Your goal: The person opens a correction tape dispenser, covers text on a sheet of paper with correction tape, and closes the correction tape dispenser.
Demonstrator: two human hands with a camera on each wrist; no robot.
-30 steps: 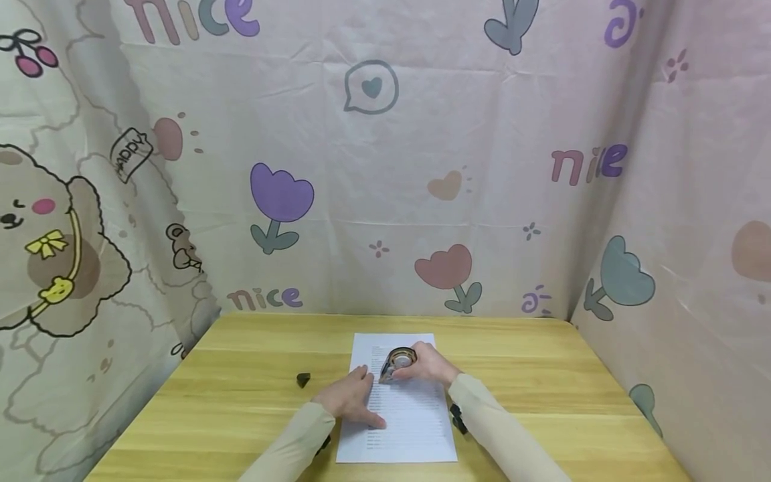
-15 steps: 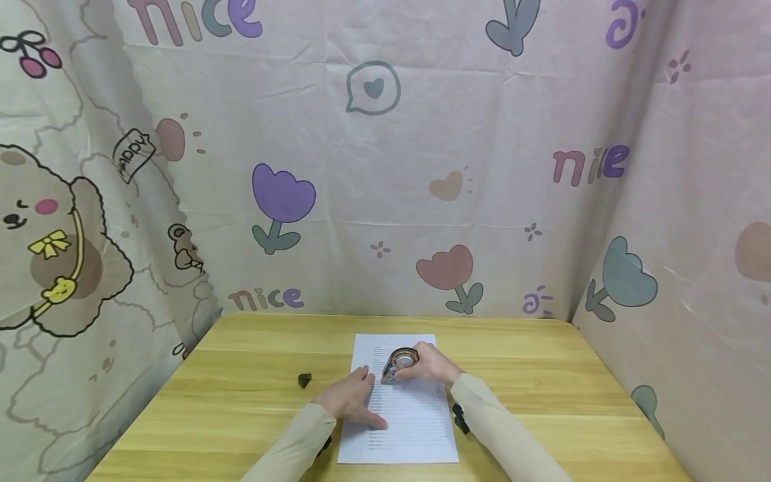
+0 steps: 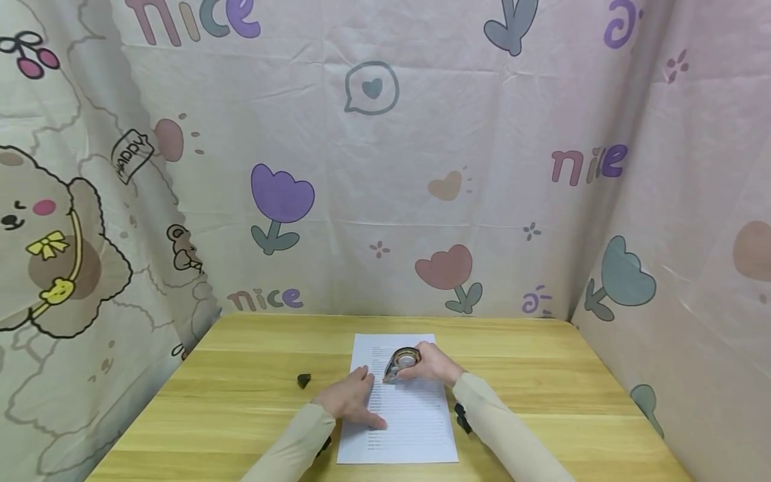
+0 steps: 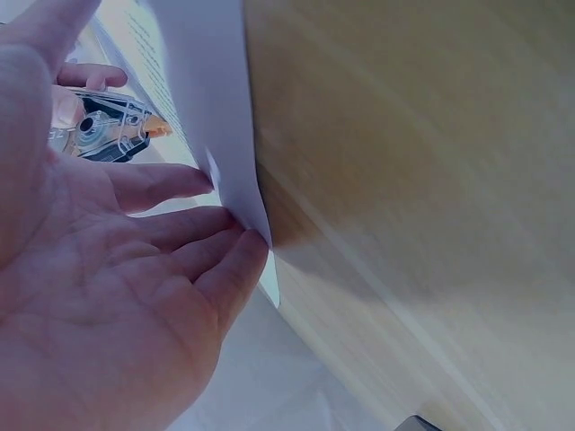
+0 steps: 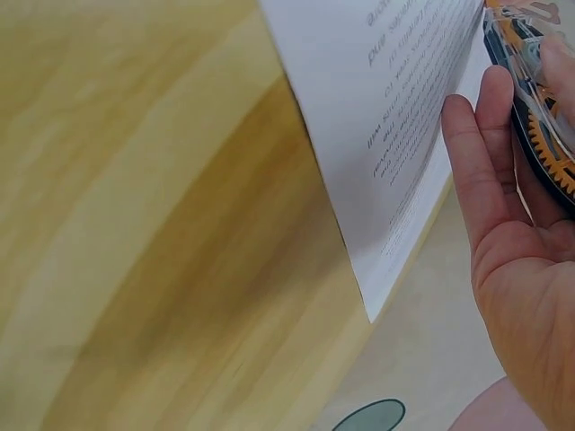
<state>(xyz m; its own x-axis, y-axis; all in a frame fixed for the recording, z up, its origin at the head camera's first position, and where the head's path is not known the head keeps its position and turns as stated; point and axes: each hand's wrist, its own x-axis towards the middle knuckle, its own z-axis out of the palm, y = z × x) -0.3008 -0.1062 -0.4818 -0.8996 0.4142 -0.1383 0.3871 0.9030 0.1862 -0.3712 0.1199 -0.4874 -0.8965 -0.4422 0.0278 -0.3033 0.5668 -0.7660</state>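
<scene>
A printed sheet of paper [image 3: 415, 435] lies on the wooden table in front of me. My left hand [image 3: 348, 396] rests on its left side with fingers extended and thumb spread. In the left wrist view those fingertips touch the paper's edge, which lifts slightly there. My right hand [image 3: 435, 363] grips a clear correction tape dispenser [image 3: 399, 362] between thumb and fingers. Its narrow tip is down at the printed lines, just right of the left fingertips. In the right wrist view the orange gear inside the correction tape [image 5: 546, 148] shows, and two fingers extend beside the paper.
A small black piece [image 3: 304, 380] lies on the table [image 3: 253, 355] left of the paper. Another dark object [image 3: 462, 418] sits by the right forearm, and one more [image 3: 324, 445] is partly hidden by the left sleeve. A patterned curtain [image 3: 361, 201] stands behind the table.
My right hand has moved slightly to the right with the correction tape, its tip sliding along the printed line. The left hand and the paper have stayed in place.
</scene>
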